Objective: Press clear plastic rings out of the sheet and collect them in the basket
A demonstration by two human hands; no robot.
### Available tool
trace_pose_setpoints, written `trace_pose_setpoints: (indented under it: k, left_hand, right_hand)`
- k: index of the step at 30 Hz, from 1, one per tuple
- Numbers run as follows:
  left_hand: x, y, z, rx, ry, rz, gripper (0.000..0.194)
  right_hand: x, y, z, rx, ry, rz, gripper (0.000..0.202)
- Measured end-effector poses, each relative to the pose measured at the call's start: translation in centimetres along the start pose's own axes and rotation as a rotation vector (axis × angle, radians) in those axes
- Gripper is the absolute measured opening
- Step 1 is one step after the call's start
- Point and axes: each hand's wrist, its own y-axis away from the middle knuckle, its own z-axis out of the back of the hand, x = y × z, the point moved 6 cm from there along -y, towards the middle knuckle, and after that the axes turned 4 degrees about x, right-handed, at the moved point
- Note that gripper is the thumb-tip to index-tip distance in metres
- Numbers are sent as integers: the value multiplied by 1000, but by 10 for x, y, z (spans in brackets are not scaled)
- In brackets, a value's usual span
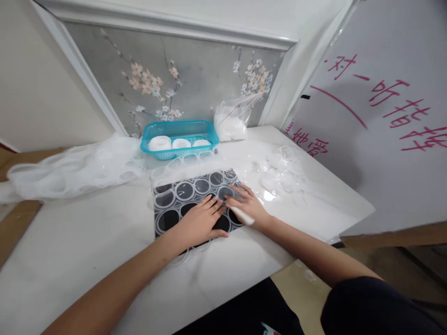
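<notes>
A black sheet (168, 220) lies on the white table under a clear film with rows of pale ring outlines (185, 190). My left hand (202, 218) rests flat on it, fingers stretched toward the upper right, thumb apart, holding nothing. Close beside it, my right hand (247, 204) leans over the sheet's right part with a slim white stick-like tool (242, 215) tucked against the palm. Its fingertips touch the film near one ring. What exactly the tool is, I cannot make out. Parts of the film stick out past the sheet's front and back edges.
Behind the sheet stands a blue plastic basket (179, 125) with 3 white round stacks. A clear bag (232, 123) of white material is beside it. Loose clear rings (284, 170) lie right, crumpled punched film (80, 165) left. A whiteboard (391, 163) borders the table's right side.
</notes>
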Motion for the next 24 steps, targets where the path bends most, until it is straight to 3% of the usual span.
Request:
trace_pose_setpoints:
  k: [1, 3, 6, 7, 9, 11, 12, 15, 24]
  left_hand:
    - [-1, 0, 1, 2, -6, -7, 84]
    - [-1, 1, 3, 11, -8, -10, 85]
    - [0, 2, 6, 38, 13, 2, 80]
    - [0, 2, 8, 38, 20, 3, 79]
    - [-2, 0, 13, 23, 26, 9, 77]
    - [-5, -6, 19, -4, 17, 23, 76]
    - [-7, -10, 20, -13, 10, 27, 76]
    - [-14, -24, 19, 1, -3, 15, 79]
    - [-13, -45, 1, 133, 39, 54, 86]
  right_hand:
    - [-2, -4, 3, 14, 91, 44, 23]
    - [-24, -19, 24, -59, 210, -35, 24]
    - [-84, -19, 81, -510, 281, -571, 28]
    - [-95, -15, 89, -582, 249, -659, 29]
    - [-98, -14, 78, -376, 93, -553, 25]
    - [-84, -3, 51, -140, -130, -443, 23]
    - [-77, 5, 40, -99, -216, -437, 25]
    - [-64, 25, 22, -122, -365, -491, 31]
    - [-66, 21, 23, -82, -330, -483, 30]
